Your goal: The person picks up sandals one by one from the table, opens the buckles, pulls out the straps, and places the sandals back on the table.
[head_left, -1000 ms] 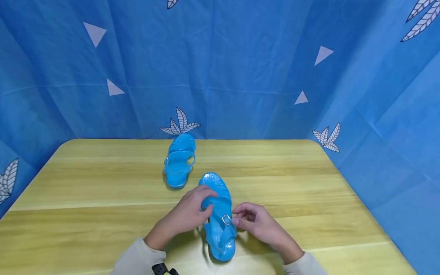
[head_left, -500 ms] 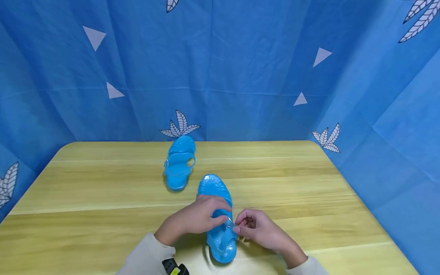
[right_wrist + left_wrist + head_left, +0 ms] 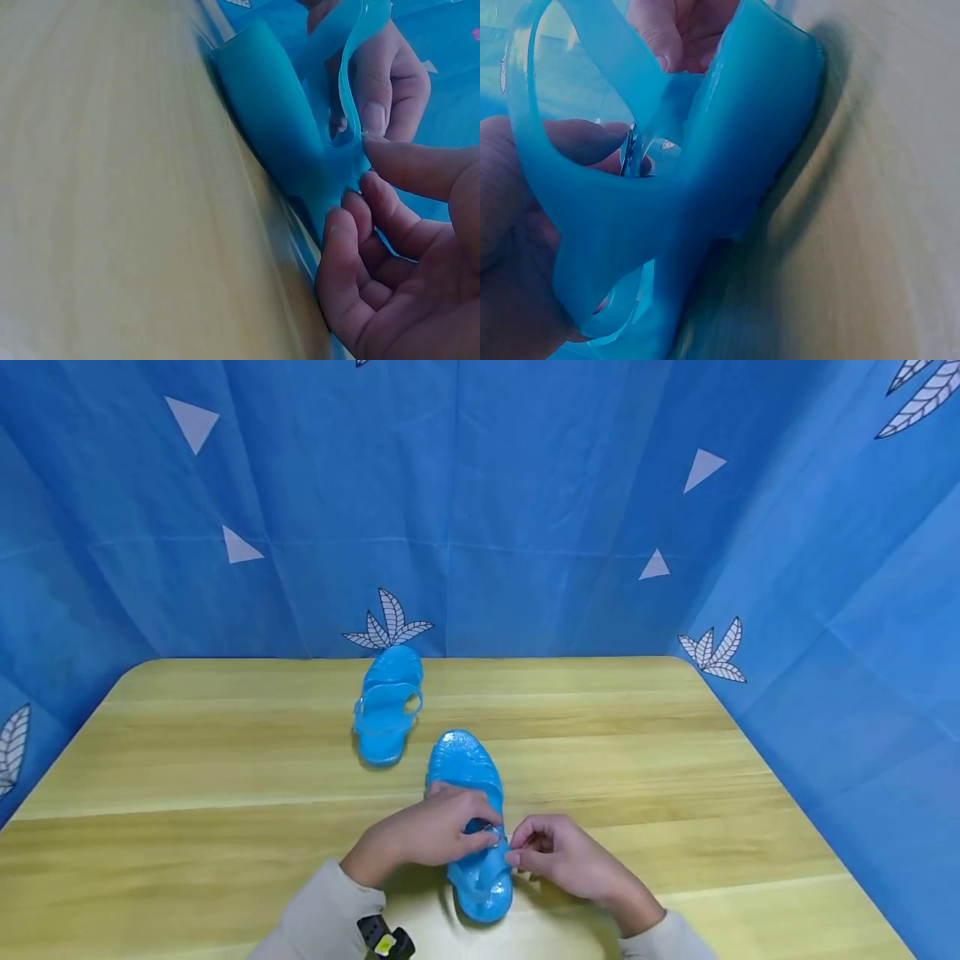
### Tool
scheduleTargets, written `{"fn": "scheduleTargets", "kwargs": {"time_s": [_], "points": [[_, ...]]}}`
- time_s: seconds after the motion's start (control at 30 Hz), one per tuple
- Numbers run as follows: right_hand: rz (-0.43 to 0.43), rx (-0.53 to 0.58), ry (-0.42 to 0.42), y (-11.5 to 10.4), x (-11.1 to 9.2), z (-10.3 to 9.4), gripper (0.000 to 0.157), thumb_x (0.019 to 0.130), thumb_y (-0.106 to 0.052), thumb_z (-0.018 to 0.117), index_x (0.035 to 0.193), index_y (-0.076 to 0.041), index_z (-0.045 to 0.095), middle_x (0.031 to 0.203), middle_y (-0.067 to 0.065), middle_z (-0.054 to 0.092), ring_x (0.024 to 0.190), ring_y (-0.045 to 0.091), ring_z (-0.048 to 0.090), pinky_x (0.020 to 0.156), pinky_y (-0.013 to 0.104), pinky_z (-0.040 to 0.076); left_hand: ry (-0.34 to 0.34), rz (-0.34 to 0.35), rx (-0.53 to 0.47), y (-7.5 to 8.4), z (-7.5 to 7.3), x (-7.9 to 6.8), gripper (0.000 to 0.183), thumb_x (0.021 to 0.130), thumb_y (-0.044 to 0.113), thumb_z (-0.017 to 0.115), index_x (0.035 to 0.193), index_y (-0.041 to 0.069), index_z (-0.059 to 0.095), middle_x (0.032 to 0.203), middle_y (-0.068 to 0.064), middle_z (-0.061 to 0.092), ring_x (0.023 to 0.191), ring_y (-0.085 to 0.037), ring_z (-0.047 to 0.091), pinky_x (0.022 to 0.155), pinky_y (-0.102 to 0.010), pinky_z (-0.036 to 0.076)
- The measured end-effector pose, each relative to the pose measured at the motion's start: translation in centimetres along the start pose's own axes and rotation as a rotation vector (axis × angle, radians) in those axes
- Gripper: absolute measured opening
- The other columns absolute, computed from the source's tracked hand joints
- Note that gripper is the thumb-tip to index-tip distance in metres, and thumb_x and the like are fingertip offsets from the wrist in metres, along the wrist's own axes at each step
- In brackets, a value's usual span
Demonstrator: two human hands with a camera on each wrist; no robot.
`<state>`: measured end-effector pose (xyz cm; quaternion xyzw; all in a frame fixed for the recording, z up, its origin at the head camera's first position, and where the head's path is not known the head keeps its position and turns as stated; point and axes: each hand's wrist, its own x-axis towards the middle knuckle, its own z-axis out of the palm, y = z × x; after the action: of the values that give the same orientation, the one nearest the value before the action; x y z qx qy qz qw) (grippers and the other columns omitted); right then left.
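Two hands share one sandal: the left hand [image 3: 438,827], lying over it, pinches the buckle [image 3: 629,154]; the right hand [image 3: 561,857], just beside, pinches the strap [image 3: 495,862] at its right edge. Between them, the near sandal [image 3: 471,870] points toe-away along the surface [image 3: 637,760]; the far sandal [image 3: 384,717] lies beyond, leftward.

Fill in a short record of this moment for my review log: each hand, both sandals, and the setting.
Left hand: reaches across the near sandal, thumb and finger pinching its metal buckle
Right hand: pinches a strap at that sandal's right side
Near sandal: blue, on the table, toe end pointing away from the person
Far sandal: blue, farther back and to the left, apart from the near one, untouched
Backdrop: blue cloth with white triangles and leaves
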<state>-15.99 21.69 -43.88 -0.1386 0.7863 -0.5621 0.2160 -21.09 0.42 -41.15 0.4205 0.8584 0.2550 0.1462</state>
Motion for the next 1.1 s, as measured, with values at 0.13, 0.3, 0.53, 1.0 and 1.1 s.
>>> {"fn": "scheduleTargets", "kwargs": {"time_s": [0.13,0.3,0.53,1.0,1.1], "points": [[0.008,0.036,-0.014,0.16,0.14,-0.18,0.020,0.090,-0.017,0.064,0.092,0.003,0.059,0.084,0.011,0.064,0.070,0.014,0.056,0.062,0.026,0.050,-0.006,0.002,-0.010,-0.07,0.06,-0.04,0.025,0.092,0.028,0.061,0.112,0.015,0.068,0.104,0.011,0.064,0.102,-0.007,0.055,0.093,-0.046,0.031],[-0.006,0.060,-0.029,0.31,0.16,-0.21,0.020,0.091,-0.016,0.062,0.093,0.004,0.057,0.083,0.008,0.061,0.070,0.013,0.055,0.062,0.026,0.050,-0.001,0.001,-0.012,-0.01,0.28,-0.07,0.029,0.088,0.034,0.065,0.110,0.016,0.069,0.097,0.014,0.061,0.093,-0.002,0.053,0.091,-0.044,0.032],[-0.022,0.071,-0.031,0.33,0.38,-0.30,0.021,0.091,-0.015,0.062,0.092,0.005,0.056,0.081,0.007,0.057,0.069,0.013,0.053,0.061,0.024,0.049,0.012,-0.047,0.014,0.40,0.46,0.01,0.034,0.083,0.037,0.071,0.109,0.015,0.069,0.098,0.013,0.061,0.094,-0.004,0.053,0.090,-0.043,0.032],[-0.031,0.137,0.008,0.45,0.40,0.09,0.022,0.090,-0.012,0.062,0.092,0.008,0.054,0.079,0.005,0.057,0.067,0.010,0.052,0.060,0.023,0.048,0.010,-0.050,0.000,0.74,0.41,-0.08,0.034,0.082,0.032,0.073,0.110,0.013,0.069,0.101,0.009,0.063,0.098,-0.007,0.054,0.091,-0.043,0.034],[-0.045,0.155,0.019,0.34,0.39,0.18,0.023,0.090,-0.010,0.061,0.092,0.011,0.053,0.079,0.005,0.057,0.067,0.010,0.052,0.059,0.023,0.049,0.010,-0.047,-0.042,0.63,0.33,-0.16,0.033,0.082,0.029,0.073,0.109,0.012,0.069,0.100,0.009,0.064,0.097,-0.006,0.054,0.093,-0.043,0.035]]}}
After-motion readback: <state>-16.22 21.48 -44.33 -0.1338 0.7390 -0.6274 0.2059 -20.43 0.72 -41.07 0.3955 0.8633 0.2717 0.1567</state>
